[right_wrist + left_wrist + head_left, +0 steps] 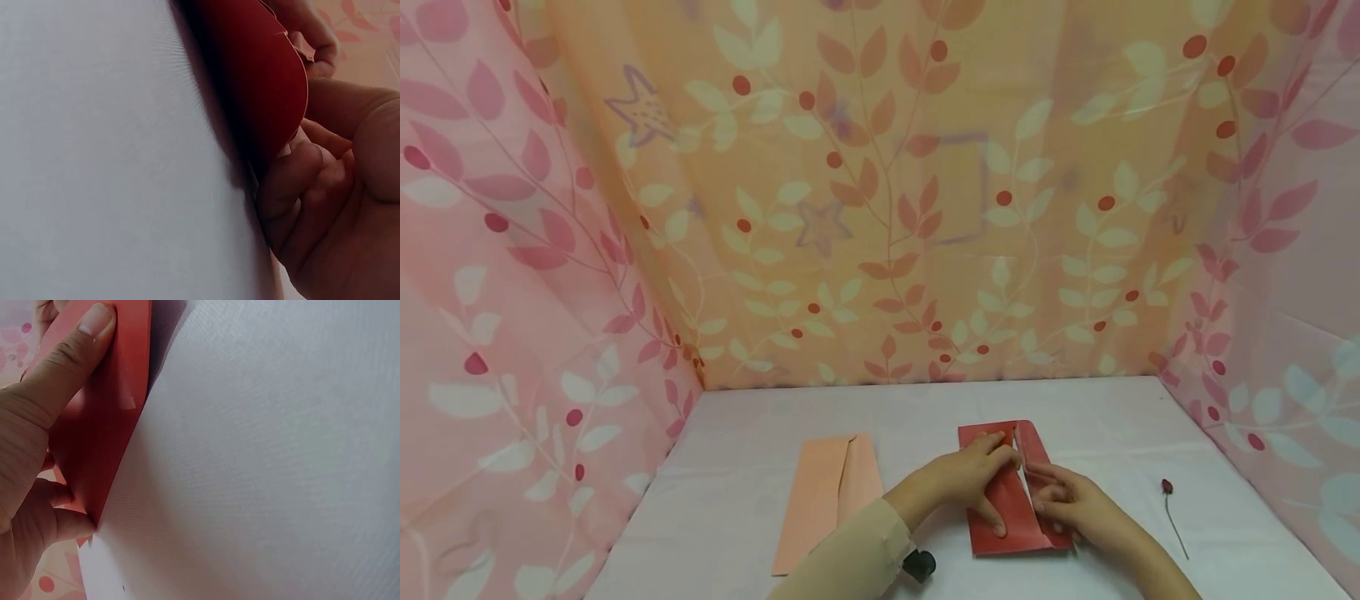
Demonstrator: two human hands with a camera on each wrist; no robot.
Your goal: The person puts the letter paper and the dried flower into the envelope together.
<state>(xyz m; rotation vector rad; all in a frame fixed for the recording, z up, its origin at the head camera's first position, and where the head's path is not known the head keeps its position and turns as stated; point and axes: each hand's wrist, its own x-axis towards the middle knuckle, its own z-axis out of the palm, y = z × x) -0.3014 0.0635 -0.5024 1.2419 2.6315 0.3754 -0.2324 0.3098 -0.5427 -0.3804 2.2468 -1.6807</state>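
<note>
A red envelope lies on the table right of centre, its flap side turned to the right and a narrow pale gap along its mouth. My left hand grips it from the left. In the left wrist view the thumb lies along its face, with bent fingers at the far corner. My right hand holds the flap edge by the mouth. In the right wrist view its fingers curl against the rounded red flap, which stands off the tabletop. Fingertips inside the mouth are partly hidden.
A peach envelope rests at the left, partly covered by my left sleeve. To the right lies a small dark red flower on a thin stem. White cloth covers the table; patterned curtains surround it on three sides.
</note>
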